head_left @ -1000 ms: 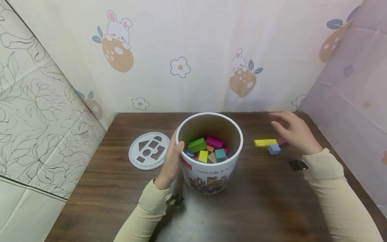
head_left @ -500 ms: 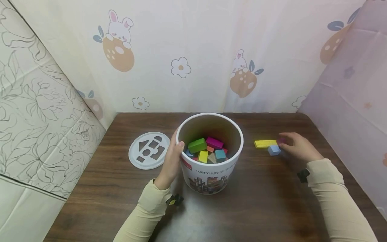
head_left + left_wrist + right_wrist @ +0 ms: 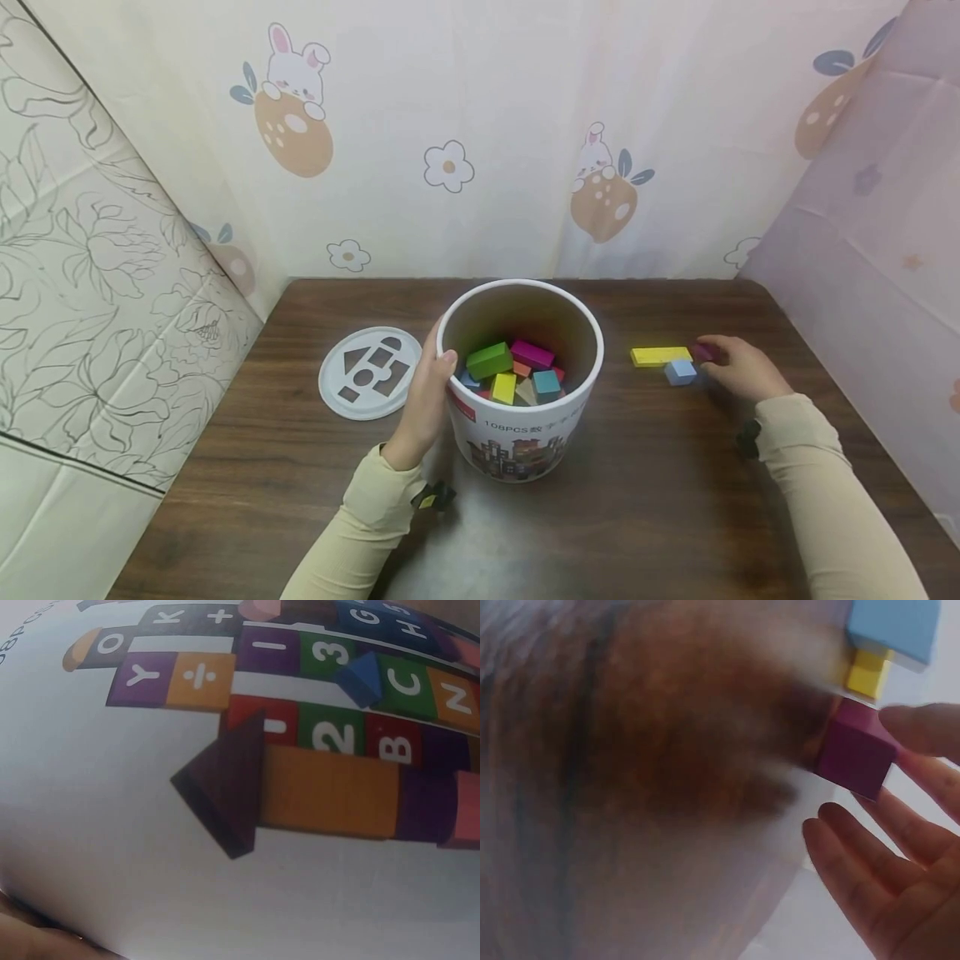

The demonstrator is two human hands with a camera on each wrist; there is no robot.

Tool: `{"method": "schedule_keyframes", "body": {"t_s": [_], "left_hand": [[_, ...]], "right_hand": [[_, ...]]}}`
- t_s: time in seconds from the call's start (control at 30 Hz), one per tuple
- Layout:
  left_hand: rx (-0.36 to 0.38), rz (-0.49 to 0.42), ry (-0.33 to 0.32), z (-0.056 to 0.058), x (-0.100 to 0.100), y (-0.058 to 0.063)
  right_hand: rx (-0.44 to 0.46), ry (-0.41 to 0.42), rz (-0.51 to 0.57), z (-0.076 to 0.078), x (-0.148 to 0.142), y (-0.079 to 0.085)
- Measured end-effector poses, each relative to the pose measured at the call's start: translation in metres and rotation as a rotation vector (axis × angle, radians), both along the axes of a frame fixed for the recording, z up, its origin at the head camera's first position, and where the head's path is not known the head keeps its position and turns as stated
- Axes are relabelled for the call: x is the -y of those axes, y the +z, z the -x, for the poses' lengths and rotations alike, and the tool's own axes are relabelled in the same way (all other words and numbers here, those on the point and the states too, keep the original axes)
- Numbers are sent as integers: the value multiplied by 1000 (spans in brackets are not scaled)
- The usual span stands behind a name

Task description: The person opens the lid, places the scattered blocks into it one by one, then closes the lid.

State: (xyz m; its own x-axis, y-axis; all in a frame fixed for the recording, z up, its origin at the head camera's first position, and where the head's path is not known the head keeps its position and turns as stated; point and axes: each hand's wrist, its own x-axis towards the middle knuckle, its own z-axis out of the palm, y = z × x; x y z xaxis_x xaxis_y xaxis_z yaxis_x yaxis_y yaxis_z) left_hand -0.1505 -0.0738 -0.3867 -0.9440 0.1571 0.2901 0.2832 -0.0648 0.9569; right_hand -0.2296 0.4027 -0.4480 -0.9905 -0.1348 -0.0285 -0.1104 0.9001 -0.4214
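Note:
My left hand (image 3: pixel 422 404) grips the side of a white bucket (image 3: pixel 517 446), its thumb at the rim. Inside the bucket lie several coloured blocks, among them a green block (image 3: pixel 490 360) and a teal one (image 3: pixel 547 382). The bucket's printed wall (image 3: pixel 165 855) fills most of the left wrist view. At the right, my right hand (image 3: pixel 746 368) pinches a magenta block (image 3: pixel 855 750) between thumb and fingers, low over the table. Just left of it lie a light blue cube (image 3: pixel 680 372) and a long yellow block (image 3: pixel 658 357).
A round white lid (image 3: pixel 369 374) with shaped cut-outs lies left of the bucket on the dark wooden table (image 3: pixel 637 517). Patterned curtains (image 3: pixel 510 125) stand behind the table and along both sides.
My right hand has come down from above the blocks and taken hold of the magenta block, which has shifted slightly right. The left hand and bucket stay in place.

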Motion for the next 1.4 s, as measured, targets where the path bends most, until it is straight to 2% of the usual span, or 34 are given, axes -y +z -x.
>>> {"method": "schedule_keyframes", "body": {"t_s": [0.23, 0.47, 0.63, 1.0, 1.4], "left_hand": [[-13, -8, -14, 0, 0, 0], [-19, 2, -8, -1, 0, 1], [-14, 5, 0, -1, 0, 0], [-32, -12, 0, 0, 1, 0], [-27, -21, -16, -1, 1, 2]], "right_hand": [[-4, -49, 18, 3, 1, -4], [-19, -59, 20, 4, 1, -4], [-59, -87, 22, 4, 2, 4], [-198, -62, 49, 0, 25, 47], [-407, 89, 69, -11, 77, 103]]}}
